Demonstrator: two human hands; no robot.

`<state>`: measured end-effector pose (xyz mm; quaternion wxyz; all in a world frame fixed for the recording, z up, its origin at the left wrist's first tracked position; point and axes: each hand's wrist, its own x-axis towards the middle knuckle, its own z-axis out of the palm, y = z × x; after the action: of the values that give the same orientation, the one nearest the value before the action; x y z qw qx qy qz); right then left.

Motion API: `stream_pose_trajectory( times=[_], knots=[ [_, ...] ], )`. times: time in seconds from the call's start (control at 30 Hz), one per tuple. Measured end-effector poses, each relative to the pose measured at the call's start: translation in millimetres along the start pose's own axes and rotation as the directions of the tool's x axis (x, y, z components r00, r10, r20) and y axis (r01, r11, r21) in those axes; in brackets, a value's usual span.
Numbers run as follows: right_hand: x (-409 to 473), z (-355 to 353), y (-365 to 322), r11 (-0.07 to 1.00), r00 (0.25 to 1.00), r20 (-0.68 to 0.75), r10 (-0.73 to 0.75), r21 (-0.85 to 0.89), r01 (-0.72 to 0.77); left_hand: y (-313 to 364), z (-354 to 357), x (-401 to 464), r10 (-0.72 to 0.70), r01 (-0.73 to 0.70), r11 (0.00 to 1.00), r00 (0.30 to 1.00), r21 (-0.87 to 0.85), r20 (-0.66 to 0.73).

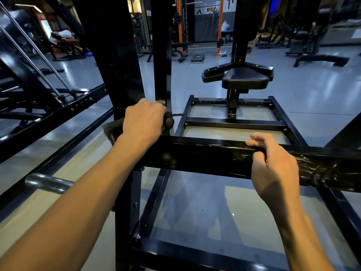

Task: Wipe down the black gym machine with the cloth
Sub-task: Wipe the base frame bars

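The grey gym floor (pixel 293 106) is shiny and fills most of the view. On it stands the black gym machine (pixel 125 55), with tall dark posts going up in the middle and a flat frame of black bars lying low on the floor. A long black crossbar (pixel 205 155) runs across the front of the machine, from the middle to the right edge. Past it sits a small black padded seat (pixel 245 80) on a short post, and far behind that stands an orange rack (pixel 219 26). At the lower left a silver peg (pixel 46 182) sticks out from the frame.

The left hand (pixel 144 120) is curled tight around a dark cloth (pixel 169 121) and presses it where the upright post meets the crossbar — a fuzzy dark bit of the cloth also shows under the wrist. The right hand (pixel 273 165) rests on top of the crossbar, well apart from the left one — its fingers (pixel 256 142) bend over the bar's top edge and grip it.
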<state>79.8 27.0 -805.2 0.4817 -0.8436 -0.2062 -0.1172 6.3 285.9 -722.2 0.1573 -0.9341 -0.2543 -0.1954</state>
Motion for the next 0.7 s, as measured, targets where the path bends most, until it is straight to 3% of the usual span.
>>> stream_pose_trajectory(
  times=[0.13,0.23,0.33,0.53,0.6,0.7],
  knots=[
    [0.7,-2.9,1.3,0.999,1.0,0.019,0.005,0.037,-0.005,3.4,5.4,2.8,0.114,-0.117,0.986,0.993,0.122,0.032],
    [-0.3,-3.6,3.7,0.997,0.999,0.032,0.001,0.079,-0.003,-2.3,5.8,-2.5,0.173,-0.172,0.981,0.985,0.083,0.0],
    [-0.9,-3.3,6.9,0.997,0.999,0.038,-0.022,0.075,0.019,-15.8,1.7,-7.5,0.145,-0.146,0.989,0.989,0.029,0.008],
    [-0.6,-2.0,5.1,0.999,0.998,0.047,-0.046,0.017,0.045,4.1,-4.1,-23.4,-0.056,0.05,0.976,0.998,-0.214,-0.021],
    [-0.5,-0.9,4.3,0.999,0.998,0.031,-0.052,-0.012,0.052,35.9,-9.6,-29.9,-0.052,0.026,0.922,0.997,-0.385,-0.056],
    [3.0,-1.4,5.5,1.0,0.999,0.04,-0.002,-0.011,0.002,99.3,-17.5,-32.0,0.077,-0.103,0.836,0.995,-0.539,-0.07]
  ],
)
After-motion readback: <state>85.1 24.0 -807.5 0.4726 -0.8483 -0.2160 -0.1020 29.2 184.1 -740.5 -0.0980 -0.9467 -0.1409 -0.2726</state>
